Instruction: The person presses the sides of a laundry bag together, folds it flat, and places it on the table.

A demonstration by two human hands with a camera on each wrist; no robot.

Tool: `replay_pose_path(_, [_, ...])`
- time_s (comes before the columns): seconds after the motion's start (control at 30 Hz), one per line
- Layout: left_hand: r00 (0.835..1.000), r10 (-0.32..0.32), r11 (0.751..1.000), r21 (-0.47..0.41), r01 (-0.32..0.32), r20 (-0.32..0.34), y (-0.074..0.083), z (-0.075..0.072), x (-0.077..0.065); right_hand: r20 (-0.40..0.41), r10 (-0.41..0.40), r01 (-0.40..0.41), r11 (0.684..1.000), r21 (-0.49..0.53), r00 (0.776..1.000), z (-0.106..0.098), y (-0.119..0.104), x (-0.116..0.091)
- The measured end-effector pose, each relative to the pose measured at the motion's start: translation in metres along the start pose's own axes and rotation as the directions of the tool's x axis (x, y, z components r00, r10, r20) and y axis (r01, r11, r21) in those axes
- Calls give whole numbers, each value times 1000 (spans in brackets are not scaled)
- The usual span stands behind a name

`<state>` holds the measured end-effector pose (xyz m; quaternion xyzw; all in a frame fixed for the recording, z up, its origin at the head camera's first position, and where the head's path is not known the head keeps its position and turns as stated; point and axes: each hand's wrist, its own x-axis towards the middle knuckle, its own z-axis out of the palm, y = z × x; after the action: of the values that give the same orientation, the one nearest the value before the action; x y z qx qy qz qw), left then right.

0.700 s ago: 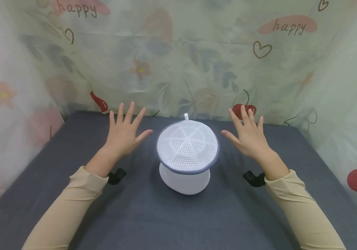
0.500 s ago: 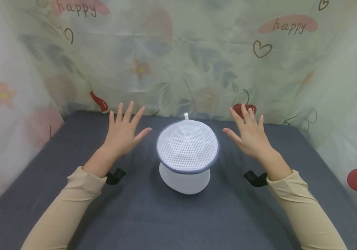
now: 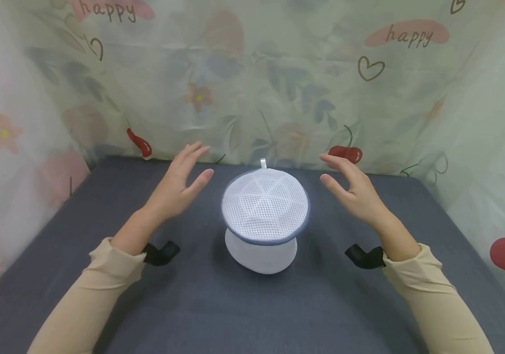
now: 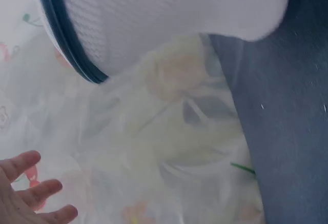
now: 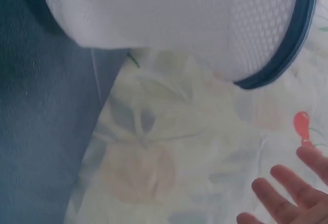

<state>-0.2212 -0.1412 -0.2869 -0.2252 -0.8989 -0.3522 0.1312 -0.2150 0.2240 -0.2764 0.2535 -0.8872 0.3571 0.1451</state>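
A white mesh laundry bag (image 3: pixel 264 206) with blue piping around its round top stands upright mid-table. Its smooth white lower side shows below the rim, and a small pale tab (image 3: pixel 263 163) sticks up behind. To its left my left hand (image 3: pixel 173 189) is raised in the air, thumb apart from the extended fingers. My right hand (image 3: pixel 358 194) mirrors it on the other side, palm turned inward. Neither hand touches the bag. Both wrist views show the bag's mesh side (image 4: pixel 169 19) and a dark blue zipper edge (image 5: pixel 287 55), with relaxed fingertips (image 5: pixel 279 196) away from it.
A dark grey cloth covers the table (image 3: pixel 252 314). Patterned curtains (image 3: pixel 252 98) with flowers and cherries enclose the back and both sides. A black strap piece (image 3: pixel 162 253) juts from the left cuff and another black strap piece (image 3: pixel 364 256) from the right.
Both hands have turned from backs up with spread fingers to palms facing inward, fingers closer together. The forearms have shifted slightly outward. The bag has stayed in place.
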Motion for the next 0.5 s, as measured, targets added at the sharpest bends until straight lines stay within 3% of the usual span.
replay_pose_path(0.27, [995,89,991,-105,-86,34,8,6,-6,2,-21,20,993,113,1000,11,-6,-4])
replay_pose_path(0.5, [984,138,981,-153,-121,109,8,15,-10,20,-73,68,982,175,997,24,-8,-6])
